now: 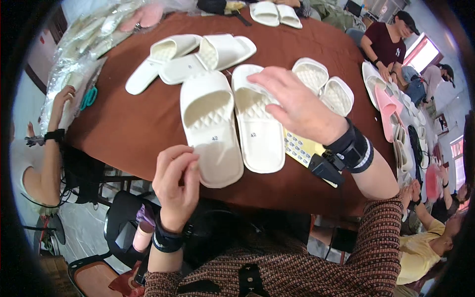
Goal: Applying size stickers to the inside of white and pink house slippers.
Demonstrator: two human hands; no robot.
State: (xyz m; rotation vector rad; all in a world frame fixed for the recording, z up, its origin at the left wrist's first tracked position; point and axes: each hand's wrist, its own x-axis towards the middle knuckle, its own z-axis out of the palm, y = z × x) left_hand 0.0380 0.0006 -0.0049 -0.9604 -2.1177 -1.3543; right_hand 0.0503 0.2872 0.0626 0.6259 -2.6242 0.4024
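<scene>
Two white slippers lie side by side on the brown-covered table in front of me, a left slipper (215, 156) and a right slipper (262, 143), each with a small printed mark on its insole. My left hand (175, 185) is by the left slipper's near left edge, its fingers curled and thumb drawn in; anything between them is hidden. Over the right slipper's strap, my right hand (297, 101) has its fingers outstretched and grips nothing. Below that hand, a yellow sticker sheet (299, 148) lies partly covered by my wrist and a black wrist device (326, 168).
Behind lie white slipper pairs (185, 62), another pair (311, 76) right, and one (267, 14) at the far edge. Bagged slippers (94, 37) and teal scissors (89, 97) are left, near another person's arm (52, 133). People work beside pink slippers (386, 109) at right.
</scene>
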